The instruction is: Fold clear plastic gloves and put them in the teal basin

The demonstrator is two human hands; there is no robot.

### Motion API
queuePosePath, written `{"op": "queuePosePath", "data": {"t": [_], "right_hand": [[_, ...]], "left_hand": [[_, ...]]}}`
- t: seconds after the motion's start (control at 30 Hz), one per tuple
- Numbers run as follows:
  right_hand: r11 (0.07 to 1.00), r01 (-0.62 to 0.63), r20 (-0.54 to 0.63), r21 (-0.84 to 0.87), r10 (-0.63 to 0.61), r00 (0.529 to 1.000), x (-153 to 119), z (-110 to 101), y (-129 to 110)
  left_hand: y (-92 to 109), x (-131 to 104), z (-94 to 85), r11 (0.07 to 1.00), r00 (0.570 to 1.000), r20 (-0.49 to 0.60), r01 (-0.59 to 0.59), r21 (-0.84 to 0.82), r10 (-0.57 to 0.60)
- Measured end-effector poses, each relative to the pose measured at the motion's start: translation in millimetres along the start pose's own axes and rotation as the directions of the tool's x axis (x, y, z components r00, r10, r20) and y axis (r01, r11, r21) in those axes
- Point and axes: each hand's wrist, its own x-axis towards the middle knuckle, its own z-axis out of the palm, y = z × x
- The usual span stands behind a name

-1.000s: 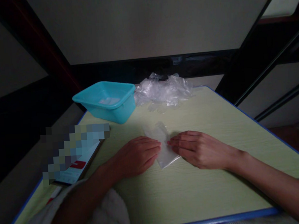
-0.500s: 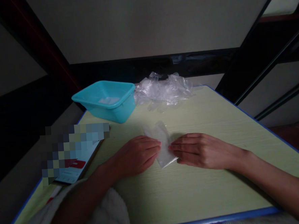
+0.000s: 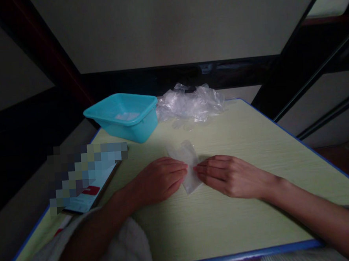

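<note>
Clear, thin plastic is what both hands work on: a small flattened plastic piece [image 3: 188, 167], probably a disposable glove, lies on the pale green table [image 3: 227, 218] at the centre of the frame, its upper end free and pointing toward the top, its lower part pinned under fingertips. The left hand [image 3: 159, 179] lies palm down with fingers together and flat on the piece's left edge; the right hand [image 3: 227, 175] lies flat too, fingers together, pressing from the right. Compared with a second ago the right hand has slid leftward across the piece, so less of the lower right corner shows and the two sets of fingertips now nearly meet; the left hand has kept its place. To judge by this, the plastic is being smoothed or folded narrower along its length, and the work on this piece looks partway through. In the upper left of the frame stands a turquoise tub [image 3: 125, 117], open at the top, with a small flat whitish item on its floor, too dim to identify. Just right of it, at the table's far edge, sits a crumpled heap of clear plastic [image 3: 192, 105]. At the left edge of the frame lies a blurred-out flat item [image 3: 85, 179].
</note>
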Motion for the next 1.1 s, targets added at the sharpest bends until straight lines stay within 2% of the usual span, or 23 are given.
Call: {"op": "queuePosePath", "data": {"t": [0.23, 0.43, 0.5, 0.6, 0.7, 0.73, 0.77, 0.83, 0.93, 1.0, 1.1], "right_hand": [[0.999, -0.003, -0.056, -0.037, 0.001, 0.998, 1, 7, 0], [0.999, -0.019, -0.100, 0.048, 0.023, 0.995, 2, 4, 0], [0.993, -0.029, -0.108, 0.111, 0.041, 0.993, 3, -1, -1], [0.966, -0.035, -0.137, 0.255, 0.071, 0.988, 4, -10, -4], [0.907, -0.061, -0.155, 0.417, 0.137, 0.978, 5, -19, -8], [0.872, -0.084, -0.143, 0.482, 0.173, 0.974, 5, -22, -10], [0.828, -0.115, -0.126, 0.549, 0.218, 0.968, 6, -26, -11], [0.697, -0.209, -0.057, 0.686, 0.337, 0.940, 6, -34, -14], [0.373, -0.353, 0.112, 0.858, 0.534, 0.838, 7, -42, -14], [0.087, -0.366, 0.243, 0.926, 0.605, 0.758, 8, -43, -11], [-0.266, -0.312, 0.409, 0.912, 0.637, 0.654, 9, -35, -4]], "left_hand": [[-1, 1, 0.1, 0.999, 1.000, -0.018, 0.011, -0.048, -0.012], [-1, 3, -5.6, 0.943, 0.979, -0.120, 0.121, -0.310, -0.165], [1, 4, -9.0, 0.893, 0.972, -0.087, 0.163, -0.419, -0.218], [6, 4, -14.1, 0.819, 0.966, 0.019, 0.230, -0.526, -0.259], [9, 3, -17.4, 0.750, 0.953, 0.156, 0.301, -0.588, -0.260], [10, 2, -17.8, 0.700, 0.943, 0.203, 0.332, -0.633, -0.264], [10, 2, -17.8, 0.617, 0.931, 0.253, 0.364, -0.698, -0.263], [11, 2, -16.4, 0.348, 0.914, 0.344, 0.401, -0.848, -0.214], [14, 5, -12.1, -0.114, 0.910, 0.409, 0.400, -0.910, -0.069], [18, 9, -9.1, -0.292, 0.900, 0.434, 0.403, -0.868, -0.049], [24, 14, -5.4, -0.445, 0.863, 0.499, 0.415, -0.794, -0.085]]}}
